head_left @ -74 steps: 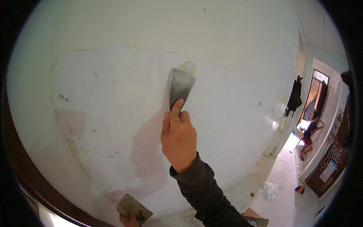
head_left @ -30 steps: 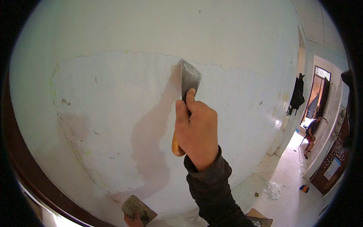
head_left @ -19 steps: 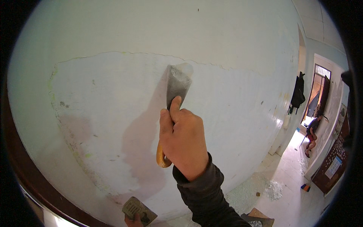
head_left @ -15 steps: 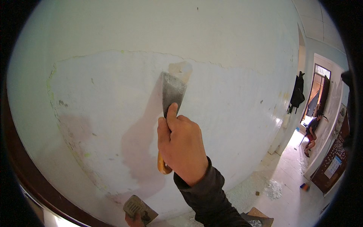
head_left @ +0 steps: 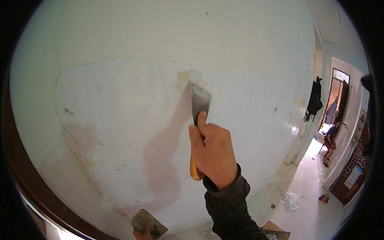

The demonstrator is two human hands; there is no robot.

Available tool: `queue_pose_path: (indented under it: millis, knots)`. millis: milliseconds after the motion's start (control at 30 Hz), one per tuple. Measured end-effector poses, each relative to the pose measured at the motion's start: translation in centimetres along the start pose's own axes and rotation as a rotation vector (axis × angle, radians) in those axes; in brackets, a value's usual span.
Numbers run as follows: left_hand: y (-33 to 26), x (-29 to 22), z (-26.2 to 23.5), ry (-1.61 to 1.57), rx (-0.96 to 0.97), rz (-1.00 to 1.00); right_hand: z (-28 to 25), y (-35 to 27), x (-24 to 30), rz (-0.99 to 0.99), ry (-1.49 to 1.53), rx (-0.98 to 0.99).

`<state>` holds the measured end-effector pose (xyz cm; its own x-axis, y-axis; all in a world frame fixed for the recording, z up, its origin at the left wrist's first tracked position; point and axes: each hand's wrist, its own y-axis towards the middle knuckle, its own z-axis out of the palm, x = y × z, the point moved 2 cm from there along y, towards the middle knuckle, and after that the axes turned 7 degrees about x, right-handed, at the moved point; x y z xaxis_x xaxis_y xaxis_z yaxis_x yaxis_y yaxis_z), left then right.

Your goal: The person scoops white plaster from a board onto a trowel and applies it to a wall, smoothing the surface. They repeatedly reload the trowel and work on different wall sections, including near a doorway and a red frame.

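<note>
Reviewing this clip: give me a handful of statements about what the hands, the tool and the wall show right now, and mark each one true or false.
1. The right hand grips a putty knife with its metal blade set against the wall. True.
2. The index finger lies along the blade's back. True.
3. The putty knife has a black handle. False: the handle end showing below the fist is yellow-orange.
4. The left hand is pressed flat on the wall. False: it sits low at the picture's lower edge, holding a small flat board.
5. The blade tip is near the upper edge of the scraped patch. True.
6. Nobody else is in view. False: a person is near the doorway at the right.
</note>
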<state>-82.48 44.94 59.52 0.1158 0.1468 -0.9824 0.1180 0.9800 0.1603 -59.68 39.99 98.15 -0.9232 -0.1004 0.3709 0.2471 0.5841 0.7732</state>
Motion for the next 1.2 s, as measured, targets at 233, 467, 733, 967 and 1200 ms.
queue_pose_path:
  millis: [233, 467, 733, 967, 1200]
  knots:
    - [-0.3, 0.2, 0.4, 0.007, 0.027, 0.007, -2.1, -2.1, 0.2, -0.05, 0.039, 0.104]
    - [-0.5, -0.1, 0.4, 0.013, 0.033, 0.003, -2.5, 0.7, 1.9, -0.141, -0.055, -0.061]
    - [-0.1, 1.4, -0.6, 0.092, 0.03, -0.013, -1.3, 1.9, 2.8, -0.103, -0.117, 0.032]
    - [0.8, 1.8, -0.4, 0.144, 0.104, 0.147, -2.0, -2.4, 1.9, -0.103, -0.059, 0.183]
    - [1.2, 0.8, 1.2, 0.109, 0.112, 0.014, -4.5, -6.3, -1.5, 0.345, 0.851, 0.336]
